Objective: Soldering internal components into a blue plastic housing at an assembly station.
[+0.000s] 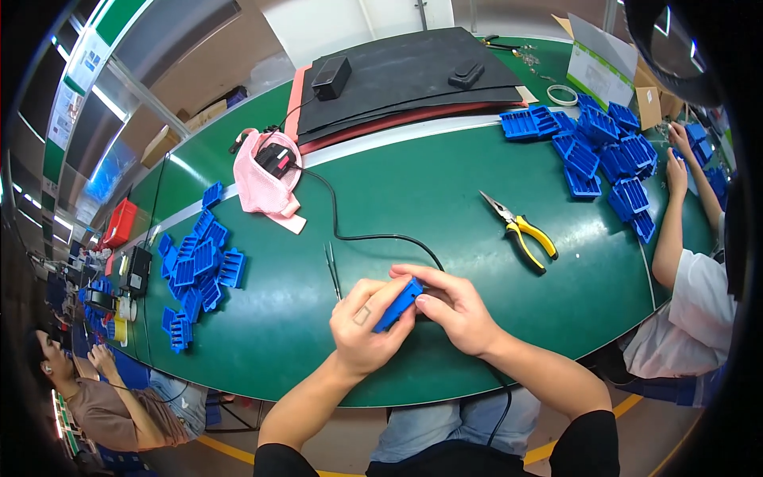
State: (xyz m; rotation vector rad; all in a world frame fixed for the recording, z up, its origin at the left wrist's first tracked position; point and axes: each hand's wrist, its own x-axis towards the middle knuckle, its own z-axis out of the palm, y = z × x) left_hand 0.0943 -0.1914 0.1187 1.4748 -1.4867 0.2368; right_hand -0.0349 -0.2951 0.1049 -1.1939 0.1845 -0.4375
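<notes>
Between my two hands, above the near edge of the green table, sits a small blue plastic case (400, 305) with its narrow side turned up. My left hand (367, 324) wraps around its left side. My right hand (455, 308) closes on its right end, the thumb pressed near a small hole. The fingers cover much of the case. Just beyond my left hand lie metal tweezers (331, 269). Long-nose pliers (522, 234) with yellow and black handles rest to the right, their jaws slightly apart.
Blue slotted cases lie heaped at left (199, 262) and right (604, 147). A pink cloth strap (266, 179) holds a black device, its cable (338, 219) running toward my hands. Black sheets (397, 83) are stacked at the back. Co-workers sit left (119, 405) and right (683, 318).
</notes>
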